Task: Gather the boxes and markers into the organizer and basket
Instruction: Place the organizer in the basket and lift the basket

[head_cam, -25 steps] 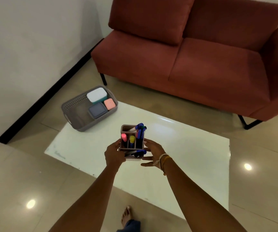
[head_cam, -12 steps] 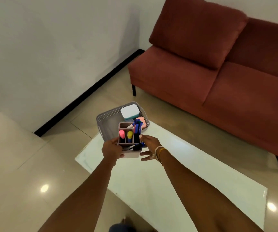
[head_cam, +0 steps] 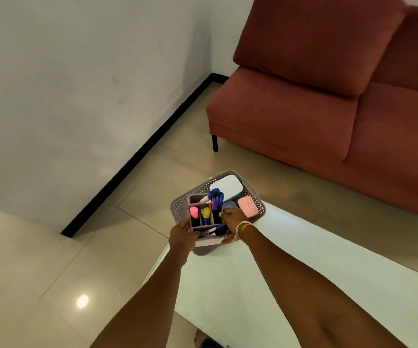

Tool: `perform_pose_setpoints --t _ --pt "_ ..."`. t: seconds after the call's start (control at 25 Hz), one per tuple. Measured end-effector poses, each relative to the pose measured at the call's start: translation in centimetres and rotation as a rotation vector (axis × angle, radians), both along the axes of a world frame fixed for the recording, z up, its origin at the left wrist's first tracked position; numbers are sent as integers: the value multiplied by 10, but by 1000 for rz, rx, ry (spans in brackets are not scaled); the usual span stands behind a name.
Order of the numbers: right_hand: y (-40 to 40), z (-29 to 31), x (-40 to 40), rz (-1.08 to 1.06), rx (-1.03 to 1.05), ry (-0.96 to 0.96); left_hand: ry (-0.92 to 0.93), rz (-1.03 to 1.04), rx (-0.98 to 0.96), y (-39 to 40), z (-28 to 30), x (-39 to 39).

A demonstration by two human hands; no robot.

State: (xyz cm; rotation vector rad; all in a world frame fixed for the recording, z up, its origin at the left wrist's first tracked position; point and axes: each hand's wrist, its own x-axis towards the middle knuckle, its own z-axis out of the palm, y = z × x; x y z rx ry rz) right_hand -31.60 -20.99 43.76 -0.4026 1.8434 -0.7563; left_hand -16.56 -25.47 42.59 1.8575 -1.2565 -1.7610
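Observation:
A small pinkish organizer (head_cam: 203, 241) holds several markers, among them a pink one (head_cam: 194, 212), a yellow one (head_cam: 206, 213) and blue ones (head_cam: 216, 197). My left hand (head_cam: 182, 238) grips its left side and my right hand (head_cam: 231, 218) grips its right side. The organizer is over the near part of the grey perforated basket (head_cam: 179, 205), which sits at the white table's far left corner. In the basket lie a white box (head_cam: 226, 187) and a pink box (head_cam: 247, 207); a bluish box is mostly hidden behind my right hand.
The glossy white low table (head_cam: 303, 285) stretches to the right and toward me. A red sofa (head_cam: 328, 101) stands beyond it. A white wall with a black skirting (head_cam: 137, 156) runs along the left. Beige tiled floor surrounds the table.
Both hands carried the organizer from the table's middle toward the far left corner, and it is now over the basket. The view has swung left with it.

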Motion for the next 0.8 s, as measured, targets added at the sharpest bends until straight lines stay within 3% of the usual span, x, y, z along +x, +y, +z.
perform_pose_setpoints --t 0.2,0.48,0.6,0.72,0.8 --pt "-45 -56 0 146 54 225 -91 -165 14 -42 -54 -2" --pt "-76 -151 4 230 135 316 -59 -327 66 -60 -134 2" --pt "-71 -162 7 198 150 302 -81 -388 141 -57 -151 5" --pt "-57 -148 4 90 161 294 -82 -236 226 -56 -134 7" --pt "-42 -136 6 -100 202 310 -162 -115 223 -57 -116 9"
